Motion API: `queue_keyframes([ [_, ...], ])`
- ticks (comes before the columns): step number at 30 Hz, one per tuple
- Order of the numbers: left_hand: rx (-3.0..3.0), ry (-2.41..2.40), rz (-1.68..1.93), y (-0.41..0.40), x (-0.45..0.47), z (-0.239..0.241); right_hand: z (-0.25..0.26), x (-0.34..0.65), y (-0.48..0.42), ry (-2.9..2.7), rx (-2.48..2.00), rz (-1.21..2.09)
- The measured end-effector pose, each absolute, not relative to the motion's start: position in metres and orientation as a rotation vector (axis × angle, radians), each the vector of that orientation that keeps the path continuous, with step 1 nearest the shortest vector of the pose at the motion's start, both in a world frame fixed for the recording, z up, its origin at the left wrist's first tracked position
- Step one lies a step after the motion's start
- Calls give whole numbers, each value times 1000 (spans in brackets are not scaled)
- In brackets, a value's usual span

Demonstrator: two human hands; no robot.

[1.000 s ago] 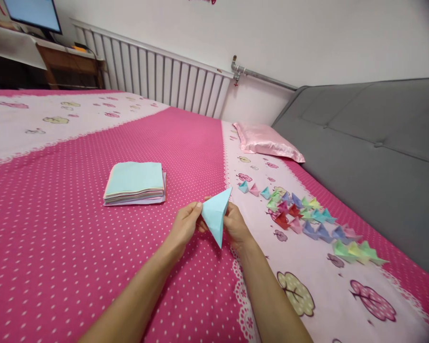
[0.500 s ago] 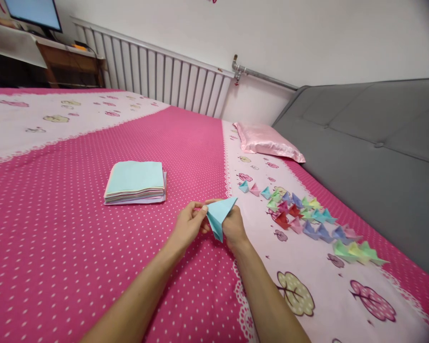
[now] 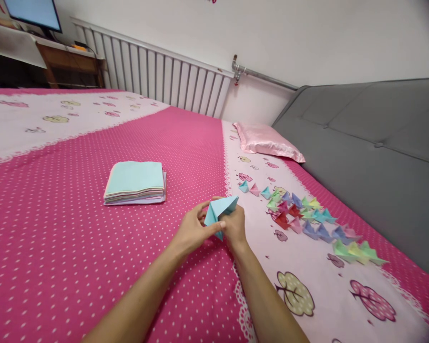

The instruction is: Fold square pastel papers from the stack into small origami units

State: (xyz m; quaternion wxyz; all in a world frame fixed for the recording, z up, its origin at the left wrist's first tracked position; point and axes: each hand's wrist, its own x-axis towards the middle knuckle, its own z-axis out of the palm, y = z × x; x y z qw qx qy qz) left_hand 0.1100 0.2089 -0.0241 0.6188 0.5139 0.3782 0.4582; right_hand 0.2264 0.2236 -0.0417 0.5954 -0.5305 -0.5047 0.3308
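A light-blue piece of folded paper (image 3: 219,206) is held between my two hands above the pink dotted bedspread (image 3: 186,295). My left hand (image 3: 195,228) grips its left side, the thumb lying across the front near the lower tip. Around the right side of the paper my right hand (image 3: 234,224) is closed; the paper hides part of its fingers. Left of my hands lies a stack of coloured paper sheets (image 3: 134,183), pale blue on top. To the right, several small folded paper boats (image 3: 300,212) in many colours stand in rows.
A pink satin pillow (image 3: 266,142) lies against the grey padded headboard (image 3: 372,143). Behind the bed are a white radiator (image 3: 153,66) and a pipe (image 3: 268,76). At the far left, a person's arm (image 3: 0,18) shows beside a monitor (image 3: 34,14) on a desk (image 3: 71,59).
My left thumb has moved from the paper's upper left edge down across its front, close to the right hand. The folded paper has tilted and its shape looks more opened.
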Motion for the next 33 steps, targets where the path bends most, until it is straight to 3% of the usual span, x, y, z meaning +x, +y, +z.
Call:
queue_keyframes([
  [14,1450,905,1189,219,110,-40,-43,223,223,-1388,-1214,610],
  [22,1072,927,1265,217,108,-32,-40,229,222,-1498,-1037,713],
  [33,691,544,1113,213,95,-11,-35,241,227,-1699,-992,640],
])
